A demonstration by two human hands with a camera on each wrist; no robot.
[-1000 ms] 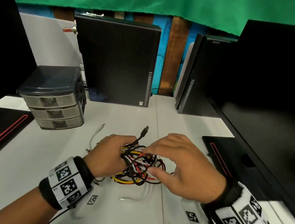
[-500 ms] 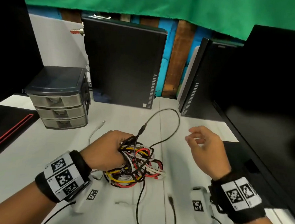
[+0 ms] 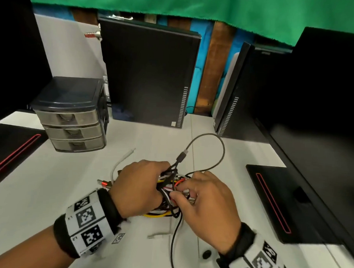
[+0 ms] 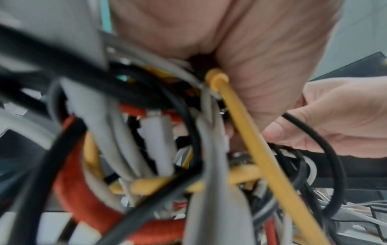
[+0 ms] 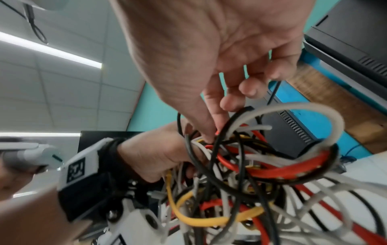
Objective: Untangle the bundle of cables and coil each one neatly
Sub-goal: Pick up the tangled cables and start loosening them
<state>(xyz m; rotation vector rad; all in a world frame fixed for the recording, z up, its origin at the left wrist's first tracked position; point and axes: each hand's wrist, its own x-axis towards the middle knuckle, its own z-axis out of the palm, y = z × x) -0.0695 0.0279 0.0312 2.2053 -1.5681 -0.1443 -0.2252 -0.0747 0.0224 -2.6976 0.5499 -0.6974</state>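
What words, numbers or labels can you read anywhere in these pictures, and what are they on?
No words, brands or numbers can be read.
Left wrist band: square black-and-white coded markers; tiny characters beside them are too small to read.
Right wrist band: the same kind of markers, no legible text.
Computer tower: a small pale sticker at its lower corner, too blurred to read.
Drawer unit and cable bundle: no visible lettering.

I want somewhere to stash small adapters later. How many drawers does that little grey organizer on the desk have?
3, stacked in the organizer at the desk's back left: top drawer, middle drawer, bottom drawer. All look closed.
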